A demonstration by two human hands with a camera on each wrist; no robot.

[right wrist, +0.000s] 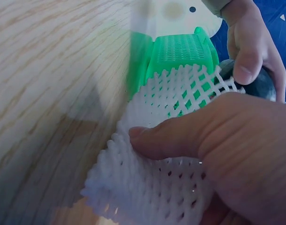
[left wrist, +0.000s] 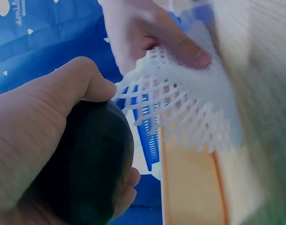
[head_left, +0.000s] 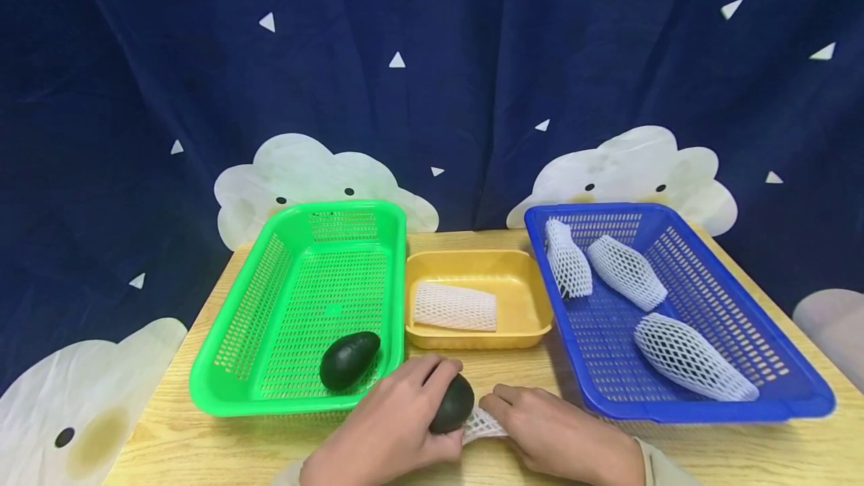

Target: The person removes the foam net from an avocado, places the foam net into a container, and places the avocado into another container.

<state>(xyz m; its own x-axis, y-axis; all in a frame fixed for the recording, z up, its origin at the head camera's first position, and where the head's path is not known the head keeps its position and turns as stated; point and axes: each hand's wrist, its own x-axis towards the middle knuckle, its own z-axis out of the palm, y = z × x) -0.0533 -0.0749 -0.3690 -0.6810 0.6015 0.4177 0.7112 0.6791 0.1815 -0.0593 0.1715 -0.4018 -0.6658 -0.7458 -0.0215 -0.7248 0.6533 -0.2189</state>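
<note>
Dark green, egg-shaped avocado [head_left: 454, 405] beside white foam-net sleeve [head_left: 482, 424]

Nearest, the person's left hand [head_left: 401, 412] grips the avocado over the pale wood-grained table [head_left: 169, 441]; the right hand [head_left: 550, 426] pinches the sleeve, its mesh mouth towards the fruit. I think soft fingers are best, with fruit and sleeve kept in one line, so the foam does not tear. The skin looks smooth, the net springy. Farther, a shallow yellow plastic tray [head_left: 479, 340] holds a second, flattened sleeve [head_left: 455, 307].
</note>
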